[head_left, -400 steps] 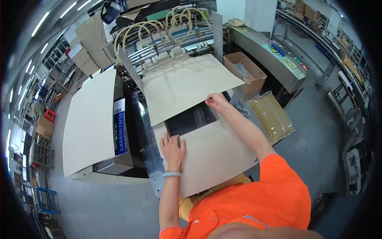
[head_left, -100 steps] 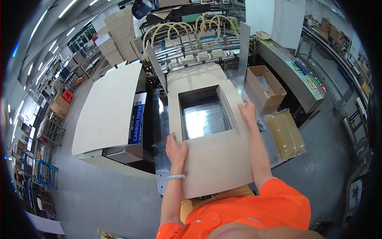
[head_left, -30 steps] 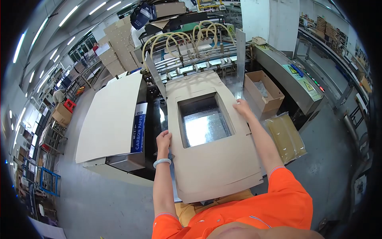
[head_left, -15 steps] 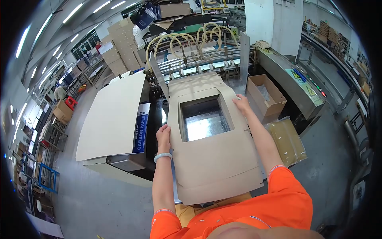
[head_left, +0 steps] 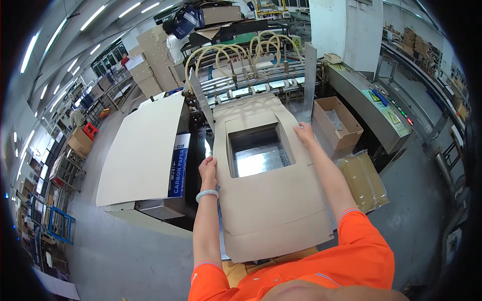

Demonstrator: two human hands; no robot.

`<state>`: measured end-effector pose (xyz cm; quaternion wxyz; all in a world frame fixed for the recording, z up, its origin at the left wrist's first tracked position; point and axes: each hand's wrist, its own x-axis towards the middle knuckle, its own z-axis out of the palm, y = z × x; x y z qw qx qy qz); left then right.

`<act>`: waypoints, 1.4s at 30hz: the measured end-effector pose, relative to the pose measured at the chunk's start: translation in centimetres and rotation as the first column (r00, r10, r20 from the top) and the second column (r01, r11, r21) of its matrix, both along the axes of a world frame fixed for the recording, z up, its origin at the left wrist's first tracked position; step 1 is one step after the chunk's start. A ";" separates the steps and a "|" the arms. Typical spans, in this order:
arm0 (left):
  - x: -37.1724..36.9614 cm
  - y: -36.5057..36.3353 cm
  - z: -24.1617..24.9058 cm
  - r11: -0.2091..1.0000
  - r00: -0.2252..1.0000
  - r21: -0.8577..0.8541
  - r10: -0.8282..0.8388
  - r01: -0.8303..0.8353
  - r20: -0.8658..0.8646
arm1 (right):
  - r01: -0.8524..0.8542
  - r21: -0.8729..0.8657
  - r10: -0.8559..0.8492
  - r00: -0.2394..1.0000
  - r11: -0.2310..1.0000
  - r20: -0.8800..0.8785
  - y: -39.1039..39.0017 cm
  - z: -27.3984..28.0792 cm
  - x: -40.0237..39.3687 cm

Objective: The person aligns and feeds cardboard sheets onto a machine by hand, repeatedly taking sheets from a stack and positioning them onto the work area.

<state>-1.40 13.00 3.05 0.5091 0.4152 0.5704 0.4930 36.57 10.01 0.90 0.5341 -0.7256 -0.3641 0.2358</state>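
A die-cut cardboard sheet with a square window lies in front of me, its far end close to the machine's roller bar. My left hand is closed at its left edge, fingers curled by the border. On the opposite side, my right hand pinches the right edge, a little farther forward. Through the window shows a dark, shiny surface with a bright reflection. Creases and cut slots mark the sheet's near part, which reaches almost to my waist.
Rollers and looping yellow hoses stand behind the sheet between upright metal plates. Left are a large pale board and a blue carbon paper box. An open carton and a tape-covered package sit right, beside a control panel.
The view has shifted very slightly. Both hands keep their hold on the cardboard edges, and the sheet lies almost where it was.
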 end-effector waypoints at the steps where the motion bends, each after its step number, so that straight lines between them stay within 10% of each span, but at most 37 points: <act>1: 0.1 0.1 -0.1 1.000 1.000 -0.005 -0.003 0.003 -0.016 | -0.002 -0.020 0.002 1.000 1.000 0.027 0.1 -0.2 0.1; 12: -0.2 0.7 -2.5 0.999 1.000 -0.034 -0.010 0.010 -0.022 | -0.052 -0.267 0.128 0.952 0.962 0.277 -2.4 1.1 -0.2; 29: -4.6 -6.9 0.1 0.923 0.931 -0.182 -0.301 0.339 0.207 | -0.328 -0.314 0.279 0.941 0.891 -0.192 -11.3 4.0 -0.9; 37: -5.8 -10.5 -0.4 0.917 0.815 -0.068 -0.314 0.394 0.487 | -0.415 -0.003 0.367 0.809 0.910 -0.460 -14.1 3.8 -1.2; 42: -5.0 -12.2 -0.5 0.900 0.440 0.128 -0.323 0.416 0.838 | -0.323 0.273 0.421 0.623 0.906 -0.660 -13.4 2.1 -1.3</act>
